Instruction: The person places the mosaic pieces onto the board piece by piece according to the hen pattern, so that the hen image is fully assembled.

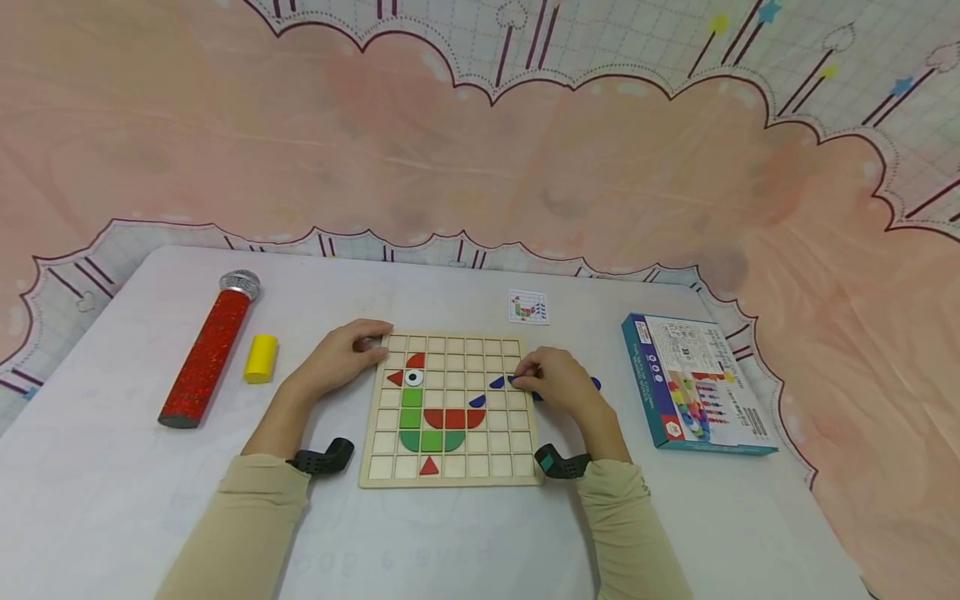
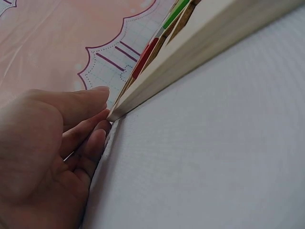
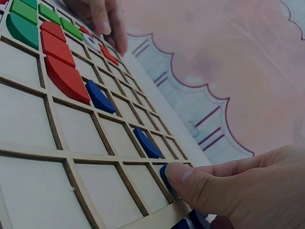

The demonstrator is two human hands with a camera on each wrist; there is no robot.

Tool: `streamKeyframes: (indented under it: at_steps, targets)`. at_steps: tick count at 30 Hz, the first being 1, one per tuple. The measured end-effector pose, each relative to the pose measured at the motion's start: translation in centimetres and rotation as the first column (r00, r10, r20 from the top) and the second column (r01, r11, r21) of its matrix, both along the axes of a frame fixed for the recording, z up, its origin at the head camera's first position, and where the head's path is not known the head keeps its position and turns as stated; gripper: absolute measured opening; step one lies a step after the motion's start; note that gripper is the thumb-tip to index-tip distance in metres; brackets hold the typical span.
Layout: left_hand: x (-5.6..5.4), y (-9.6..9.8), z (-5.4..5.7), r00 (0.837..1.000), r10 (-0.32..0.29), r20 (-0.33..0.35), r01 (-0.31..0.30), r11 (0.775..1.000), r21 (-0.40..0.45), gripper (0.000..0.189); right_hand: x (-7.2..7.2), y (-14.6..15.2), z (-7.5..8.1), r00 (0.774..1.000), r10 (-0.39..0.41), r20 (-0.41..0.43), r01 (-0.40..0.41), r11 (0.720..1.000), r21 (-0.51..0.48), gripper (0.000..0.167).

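A wooden grid board (image 1: 457, 482) lies on the white table, bearing red, green and blue flat pieces and a round eye piece (image 1: 413, 377). My left hand (image 1: 341, 360) grips the board's far left corner between thumb and fingers. Over the right-hand column, my right hand (image 1: 558, 379) pinches a small blue piece (image 3: 164, 175) between thumb and finger, at a grid cell. Two blue half-round pieces, one farther left (image 3: 101, 97) and one nearer (image 3: 147, 142), sit in cells beside it. More blue pieces (image 3: 198, 220) show beneath the right hand, partly hidden.
Behind the board lies a small pattern card (image 1: 528, 307). A printed box (image 1: 701, 383) lies to the right. On the left are a red microphone (image 1: 208, 354) with a silver head and a yellow cylinder (image 1: 261, 358). A patterned pink curtain (image 1: 450, 158) hangs behind the table.
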State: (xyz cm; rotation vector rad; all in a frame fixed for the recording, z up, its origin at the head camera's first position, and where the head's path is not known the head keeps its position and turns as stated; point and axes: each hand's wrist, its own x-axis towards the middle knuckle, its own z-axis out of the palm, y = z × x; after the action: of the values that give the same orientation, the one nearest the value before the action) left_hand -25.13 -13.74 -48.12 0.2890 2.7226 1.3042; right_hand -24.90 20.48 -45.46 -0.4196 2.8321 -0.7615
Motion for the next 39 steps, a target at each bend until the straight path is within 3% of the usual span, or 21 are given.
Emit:
streamKeyframes:
  at_steps: [27, 34, 39]
  targets:
    - [0.1, -0.1, 0.1, 1.0, 0.0, 0.002, 0.0, 1.0, -0.012, 0.045, -0.1, 0.8, 0.2, 0.996, 0.093, -0.002, -0.093, 0.996, -0.015, 0.008]
    - [0.1, -0.1, 0.1, 1.0, -0.001, 0.004, 0.001, 1.0, -0.006, 0.044, -0.1, 1.0, 0.2, 0.997, 0.078, 0.019, -0.078, 0.997, -0.028, 0.009]
    - [0.1, 0.0, 0.1, 1.0, 0.001, 0.003, -0.001, 1.0, -0.001, 0.044, -0.3, 2.3, 0.5, 1.0, 0.012, 0.0, -0.012, 0.999, -0.05, 0.015]
